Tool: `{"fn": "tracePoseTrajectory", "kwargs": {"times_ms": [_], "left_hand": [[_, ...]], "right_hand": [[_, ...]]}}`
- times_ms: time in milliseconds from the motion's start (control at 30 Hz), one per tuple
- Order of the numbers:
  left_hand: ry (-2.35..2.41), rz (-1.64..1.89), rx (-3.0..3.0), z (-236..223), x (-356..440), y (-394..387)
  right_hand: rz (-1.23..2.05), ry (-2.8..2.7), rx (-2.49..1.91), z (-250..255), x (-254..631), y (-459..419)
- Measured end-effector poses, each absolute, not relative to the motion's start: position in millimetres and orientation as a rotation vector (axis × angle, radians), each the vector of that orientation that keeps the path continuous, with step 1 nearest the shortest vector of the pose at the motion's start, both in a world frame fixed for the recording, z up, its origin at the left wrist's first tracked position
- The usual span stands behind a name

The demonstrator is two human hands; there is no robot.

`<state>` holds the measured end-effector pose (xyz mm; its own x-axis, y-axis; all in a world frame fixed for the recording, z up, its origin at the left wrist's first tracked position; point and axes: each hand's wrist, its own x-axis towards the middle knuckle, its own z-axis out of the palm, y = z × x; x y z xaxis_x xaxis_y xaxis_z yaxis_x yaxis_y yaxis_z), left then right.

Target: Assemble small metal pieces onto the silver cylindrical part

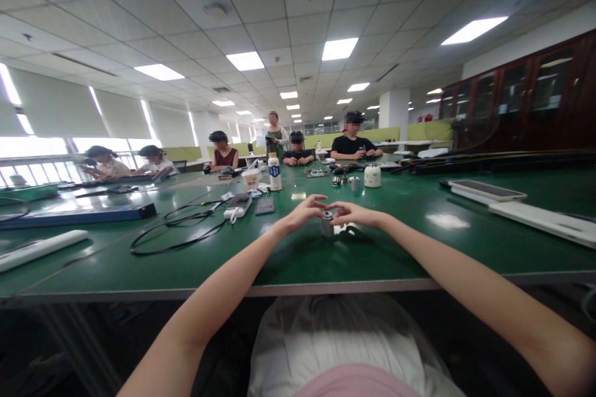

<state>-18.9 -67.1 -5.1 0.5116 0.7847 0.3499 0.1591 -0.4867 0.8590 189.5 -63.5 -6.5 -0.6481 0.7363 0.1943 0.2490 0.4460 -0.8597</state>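
Both my arms reach out over the green table (326, 254). My left hand (305, 211) and my right hand (351, 214) meet around a small silver metal cylinder (327, 223) that stands on the table top. The fingers of both hands curl and pinch at the cylinder's top, fingertips touching each other above it. The lower part of the cylinder shows between the hands; its top is hidden by the fingers.
A black cable loop (181, 229), phones (264, 205) and a white bottle (275, 175) lie left of my hands. A white jar (372, 175) and metal parts (347, 182) stand beyond. Tablets (484, 190) lie at right. Several people sit at the table's far side.
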Motion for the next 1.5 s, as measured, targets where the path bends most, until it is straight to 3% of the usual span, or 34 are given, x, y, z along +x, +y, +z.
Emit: {"fn": "tracePoseTrajectory", "kwargs": {"times_ms": [167,333,1167,1500], "left_hand": [[0.922,0.889,2.014,-16,-20,-69],[0.841,0.820,2.100,-22,-19,-67],[0.904,0.821,2.129,-23,-20,-63],[0.902,0.814,2.175,-21,-19,-68]], "right_hand": [[1.002,-1.838,-0.647,8,200,-56],[1.145,-1.926,-0.561,5,184,-68],[0.600,-1.844,-0.785,-4,175,-70],[0.587,-1.789,-0.730,1,177,-60]]}}
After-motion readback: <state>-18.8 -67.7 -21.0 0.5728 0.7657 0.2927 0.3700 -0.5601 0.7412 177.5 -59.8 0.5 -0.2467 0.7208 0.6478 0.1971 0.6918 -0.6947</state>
